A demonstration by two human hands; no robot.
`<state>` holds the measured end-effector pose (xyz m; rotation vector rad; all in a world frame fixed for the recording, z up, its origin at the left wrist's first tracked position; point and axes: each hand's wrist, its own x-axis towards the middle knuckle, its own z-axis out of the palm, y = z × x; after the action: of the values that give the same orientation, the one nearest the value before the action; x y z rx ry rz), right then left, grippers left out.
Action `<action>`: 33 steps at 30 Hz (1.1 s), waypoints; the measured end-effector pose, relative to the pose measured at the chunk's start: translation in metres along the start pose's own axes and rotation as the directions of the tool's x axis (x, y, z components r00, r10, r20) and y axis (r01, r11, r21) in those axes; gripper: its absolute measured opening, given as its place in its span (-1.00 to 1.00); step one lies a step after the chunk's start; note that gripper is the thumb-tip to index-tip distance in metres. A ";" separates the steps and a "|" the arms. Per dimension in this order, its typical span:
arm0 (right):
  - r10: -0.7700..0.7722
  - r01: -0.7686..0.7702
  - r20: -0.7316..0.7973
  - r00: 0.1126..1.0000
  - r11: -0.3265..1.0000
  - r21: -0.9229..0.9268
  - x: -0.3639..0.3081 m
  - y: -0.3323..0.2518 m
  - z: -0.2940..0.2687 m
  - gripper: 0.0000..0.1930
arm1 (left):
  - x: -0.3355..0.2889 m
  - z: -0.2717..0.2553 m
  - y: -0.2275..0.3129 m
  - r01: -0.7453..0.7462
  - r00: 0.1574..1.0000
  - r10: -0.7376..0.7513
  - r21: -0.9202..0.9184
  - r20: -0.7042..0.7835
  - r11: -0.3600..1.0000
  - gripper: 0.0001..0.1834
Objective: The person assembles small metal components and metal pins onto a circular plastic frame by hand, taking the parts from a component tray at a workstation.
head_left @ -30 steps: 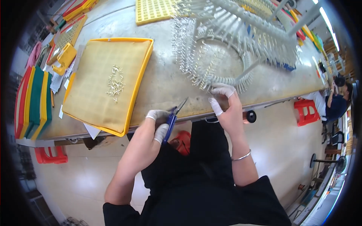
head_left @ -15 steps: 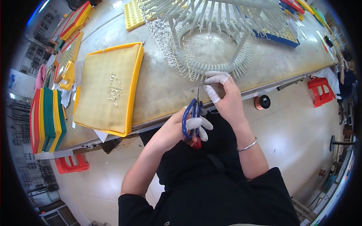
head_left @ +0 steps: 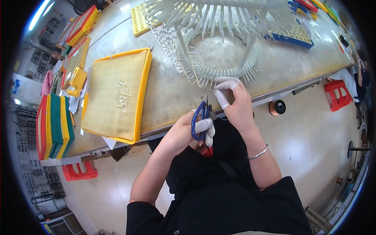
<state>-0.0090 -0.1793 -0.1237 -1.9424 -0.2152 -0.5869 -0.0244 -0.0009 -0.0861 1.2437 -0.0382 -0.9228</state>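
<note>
My left hand (head_left: 181, 133), with white finger covers, is wrapped round blue-handled scissors (head_left: 194, 129) at the table's front edge. Their narrow tips point away from me, toward the fingertips of my right hand (head_left: 239, 105). That hand, also in finger covers, is pinched at the near rim of a round rack (head_left: 219, 73) with many pale prongs. Whatever lies between its fingertips is too small to make out. Strands of small shiny metal pieces (head_left: 168, 49) hang down the rack's left side.
Left of the rack lies a yellow-rimmed tray (head_left: 105, 94) with small metal pieces (head_left: 123, 98) scattered in it. Stacked coloured trays (head_left: 55, 125) and a yellow tape dispenser (head_left: 77, 80) stand farther left. On the floor are a copper wire spool (head_left: 277, 107) and red stools (head_left: 337, 96).
The scissors' handles and my left fingers have drawn closer together. My right hand stays at the rack's near rim. The whole view has shifted slightly.
</note>
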 end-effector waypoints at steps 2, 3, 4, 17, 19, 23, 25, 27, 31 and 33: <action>-0.019 0.019 0.010 1.000 1.000 -0.025 0.000 0.000 0.000 -0.85 | -0.014 -0.001 0.015 0.033 0.999 -0.027 0.145 -0.043 0.989 -0.70; 0.034 -0.034 0.015 0.999 0.999 0.022 0.000 0.000 -0.001 -0.85 | -0.021 -0.004 0.021 0.083 0.994 -0.060 0.279 -0.088 0.957 -0.68; 0.086 -0.088 0.028 0.996 0.994 0.072 -0.001 -0.002 0.000 -0.85 | -0.028 -0.011 0.021 0.074 0.994 -0.049 0.274 -0.095 0.959 -0.68; 0.115 -0.129 0.096 0.989 0.979 0.157 -0.032 -0.049 -0.019 -0.89 | -0.040 -0.046 0.028 0.302 0.703 0.672 0.953 -0.232 0.013 -0.67; 0.160 -0.179 0.136 0.978 0.974 0.142 -0.037 -0.055 -0.020 -0.89 | -0.044 -0.038 0.028 0.208 0.606 0.775 0.976 -0.179 0.063 -0.67; 0.315 -0.350 0.176 0.933 0.909 0.228 -0.038 -0.069 -0.015 -0.90 | -0.055 -0.006 0.030 -0.170 0.671 0.738 0.955 -0.068 0.243 -0.66; 0.361 -0.436 0.261 0.895 0.831 0.345 -0.042 -0.069 -0.009 -0.90 | -0.056 0.013 0.026 -0.315 0.693 0.720 0.884 -0.034 0.344 -0.69; 0.413 -0.627 0.480 0.774 0.607 0.489 -0.039 -0.079 -0.008 -0.87 | -0.056 0.010 0.019 -0.332 0.682 0.731 0.882 -0.020 0.334 -0.70; 0.425 -0.749 0.617 0.663 0.396 0.532 -0.038 -0.077 0.000 -0.86 | -0.062 0.010 0.019 -0.316 0.647 0.759 0.882 -0.069 0.349 -0.77; 0.419 -0.751 0.625 0.659 0.426 0.505 -0.031 -0.084 0.000 -0.89 | -0.065 0.007 0.021 -0.287 0.645 0.757 0.885 -0.105 0.366 -0.79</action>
<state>-0.0693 -0.1390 -0.0711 -1.1451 0.0211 0.4055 -0.0582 0.0347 -0.0374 2.1459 -0.5055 0.1581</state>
